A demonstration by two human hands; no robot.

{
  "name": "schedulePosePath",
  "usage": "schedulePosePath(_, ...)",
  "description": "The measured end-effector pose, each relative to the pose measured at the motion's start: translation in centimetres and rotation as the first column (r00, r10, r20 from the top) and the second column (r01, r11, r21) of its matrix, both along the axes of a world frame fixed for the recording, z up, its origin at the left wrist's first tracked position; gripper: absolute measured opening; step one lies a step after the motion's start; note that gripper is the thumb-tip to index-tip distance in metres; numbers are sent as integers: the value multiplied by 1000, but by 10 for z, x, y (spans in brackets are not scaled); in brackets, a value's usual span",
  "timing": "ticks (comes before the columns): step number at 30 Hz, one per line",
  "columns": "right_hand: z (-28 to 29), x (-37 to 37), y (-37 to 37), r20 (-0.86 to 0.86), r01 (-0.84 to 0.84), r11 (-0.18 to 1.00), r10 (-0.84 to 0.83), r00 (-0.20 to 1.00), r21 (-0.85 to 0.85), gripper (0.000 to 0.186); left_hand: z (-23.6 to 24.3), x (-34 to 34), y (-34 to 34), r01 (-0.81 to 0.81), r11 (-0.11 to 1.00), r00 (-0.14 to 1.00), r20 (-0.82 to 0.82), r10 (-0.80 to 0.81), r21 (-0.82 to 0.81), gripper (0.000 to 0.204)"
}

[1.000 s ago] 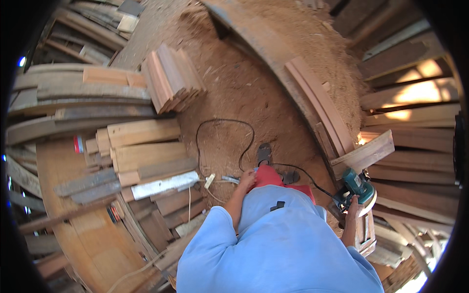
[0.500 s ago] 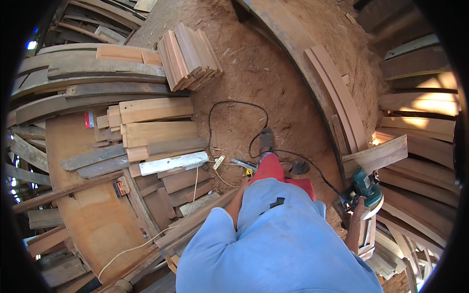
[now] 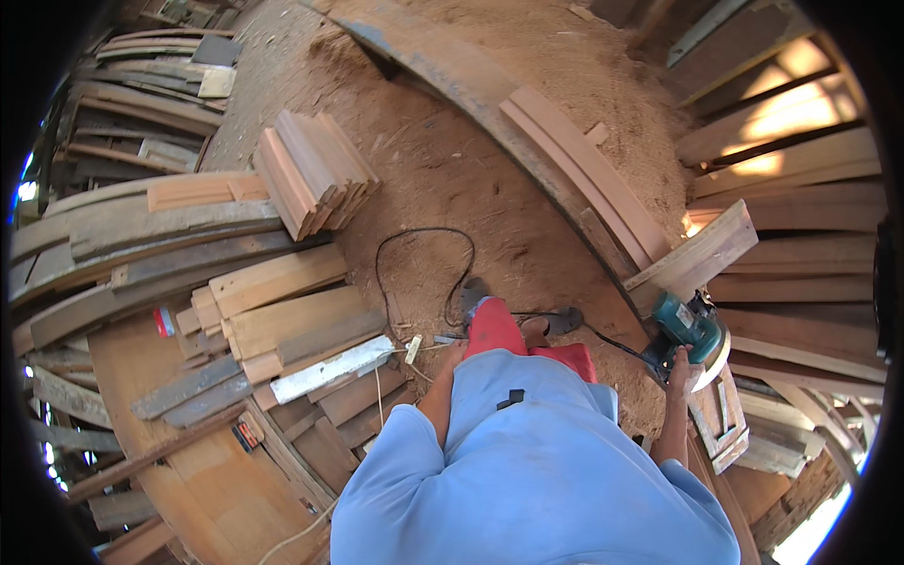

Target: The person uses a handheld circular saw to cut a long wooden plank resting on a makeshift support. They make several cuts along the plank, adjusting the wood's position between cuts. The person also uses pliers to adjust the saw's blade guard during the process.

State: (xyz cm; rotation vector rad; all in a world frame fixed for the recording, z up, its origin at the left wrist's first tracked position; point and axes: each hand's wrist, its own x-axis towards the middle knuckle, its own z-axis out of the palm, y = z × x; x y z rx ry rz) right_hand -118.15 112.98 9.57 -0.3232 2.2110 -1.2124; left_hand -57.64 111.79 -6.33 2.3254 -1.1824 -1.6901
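Observation:
In my right hand [image 3: 680, 369] is the handle of a green circular saw [image 3: 686, 323], its pale round guard facing right. A black power cord [image 3: 621, 352] runs from the saw across the ground past my feet. Just beyond the saw, a short board [image 3: 702, 250] lies across the end of a long bench [image 3: 452, 73]. My left hand [image 3: 456, 354] is low by my left thigh, its fingers mostly hidden. Beside it are a bluish-grey metal piece [image 3: 446, 339] and a pale socket block [image 3: 412, 349] on a white cord; I cannot tell whether the hand holds anything.
Two long planks [image 3: 584, 174] lie along the bench. A stack of moulded boards [image 3: 315, 174] stands at the far left, with cut boards [image 3: 292, 315] nearer me. Timber [image 3: 791, 254] lines the right side. Sawdust covers the ground [image 3: 414, 179], where the cord makes a loop.
My view has turned, so the bench and stacks sit at a different slant. The saw is still in my right hand. A yellow tape measure seen by my left hand is now out of sight.

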Motion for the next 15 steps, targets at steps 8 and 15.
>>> schedulePosePath(8,-1,6,-3,-229,29,983,13,973,180,22,-38,-36,-74,118,982,989,-107,-103,145,49)
schedulePosePath(15,30,28,-20,-249,107,964,-45,967,243,26,71,-143,-215,683,710,728,224,-647,-171,70)
